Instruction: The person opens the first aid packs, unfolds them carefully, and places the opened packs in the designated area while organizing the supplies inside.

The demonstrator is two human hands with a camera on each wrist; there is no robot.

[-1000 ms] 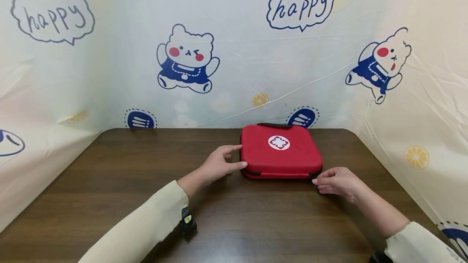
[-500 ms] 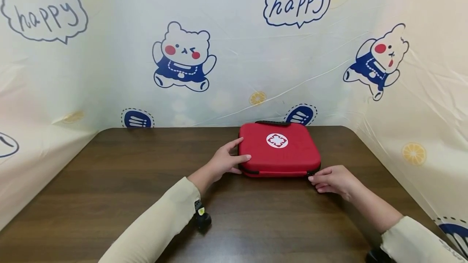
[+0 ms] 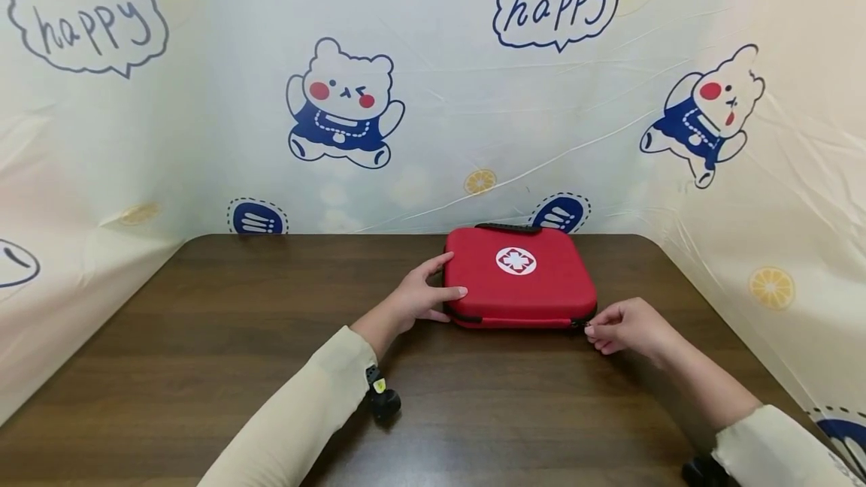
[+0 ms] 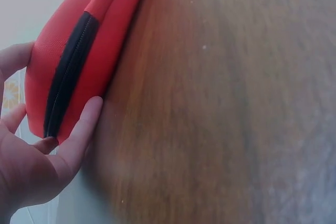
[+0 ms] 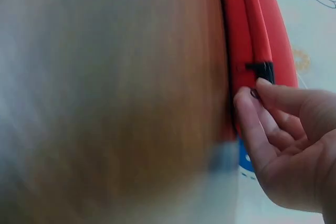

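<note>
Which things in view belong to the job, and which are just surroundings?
Job:
- red first-aid case
- black zipper
- left hand, spread against the case
- right hand, pinching what looks like the zipper pull

Surroundings:
- wood-grain table
- cartoon-print backdrop
- wrist camera

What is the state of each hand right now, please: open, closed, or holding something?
Left hand: holding the red case by its left side.
Right hand: closed, pinching the zipper pull at the case's near right corner.
</note>
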